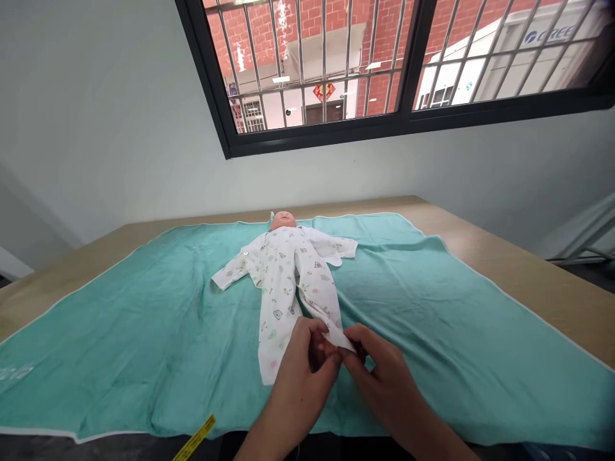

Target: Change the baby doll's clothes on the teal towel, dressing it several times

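The left hand (305, 378) and right hand (379, 368) — both pinching — grip the white cloth cuff (341, 339) of the white, small-print trousers (278, 307), worn by a pink-headed baby doll (283, 220) lying face-up on a teal, white-edged cloth blanket (144, 333).

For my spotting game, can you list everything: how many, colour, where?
barred window: one, dark-framed, top
brick building: one, red, outside
diamond decoration: one, red, outside
GREE logo: one, bluish, outside
inside wall: one, pale grey, below window
table: one, light wood, below window
blanket: one, teal, on table
baby doll: one, pinkish, on blanket
printed top: one, white, on doll
printed trousers: one pair, white, on doll
marked strip: one, yellow, bottom edge
left hand and right hand: two, bare, at trouser cuff
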`<state>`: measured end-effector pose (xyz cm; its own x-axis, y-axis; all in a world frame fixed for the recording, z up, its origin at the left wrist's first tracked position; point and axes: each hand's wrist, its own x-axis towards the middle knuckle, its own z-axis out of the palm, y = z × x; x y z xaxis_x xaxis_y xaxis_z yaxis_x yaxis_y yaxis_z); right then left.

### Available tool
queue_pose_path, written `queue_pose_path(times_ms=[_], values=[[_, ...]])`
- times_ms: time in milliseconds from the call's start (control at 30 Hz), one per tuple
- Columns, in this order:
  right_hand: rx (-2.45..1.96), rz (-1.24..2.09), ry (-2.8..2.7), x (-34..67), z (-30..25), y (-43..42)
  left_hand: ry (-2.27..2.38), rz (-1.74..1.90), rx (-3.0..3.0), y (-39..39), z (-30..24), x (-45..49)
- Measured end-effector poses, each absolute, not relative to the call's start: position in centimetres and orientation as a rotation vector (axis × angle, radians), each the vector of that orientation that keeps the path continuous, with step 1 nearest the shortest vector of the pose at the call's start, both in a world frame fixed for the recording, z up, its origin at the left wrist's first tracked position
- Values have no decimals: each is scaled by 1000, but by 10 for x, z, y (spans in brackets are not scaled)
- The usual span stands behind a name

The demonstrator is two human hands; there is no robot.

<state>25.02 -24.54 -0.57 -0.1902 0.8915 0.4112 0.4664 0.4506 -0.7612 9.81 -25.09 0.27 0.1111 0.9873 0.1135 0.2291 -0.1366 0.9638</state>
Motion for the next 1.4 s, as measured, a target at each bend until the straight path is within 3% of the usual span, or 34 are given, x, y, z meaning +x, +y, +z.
queue_pose_path(times_ms=[433, 633, 800, 967, 1167, 1400], values=[[-1032, 395, -2106, 263, -20, -264, 1857, 945, 2404, -250, -6, 95], [-923, 724, -2381, 285, 4, -260, 1554, 1233, 2714, -271, -2, 61], [-1047, 1014, -2184, 299, 35, -200, 1659, 1364, 2274, -245, 17, 20], [-1078, 833, -1854, 265, 34, -92, 1754, 1425, 1593, -152, 24, -7], [-1175, 668, -1786, 213, 14, 15, 1753, 1387, 1538, -56, 29, -11], [-1194, 632, -1899, 207, 8, 56, 1691, 1233, 1611, 1, 17, -20]])
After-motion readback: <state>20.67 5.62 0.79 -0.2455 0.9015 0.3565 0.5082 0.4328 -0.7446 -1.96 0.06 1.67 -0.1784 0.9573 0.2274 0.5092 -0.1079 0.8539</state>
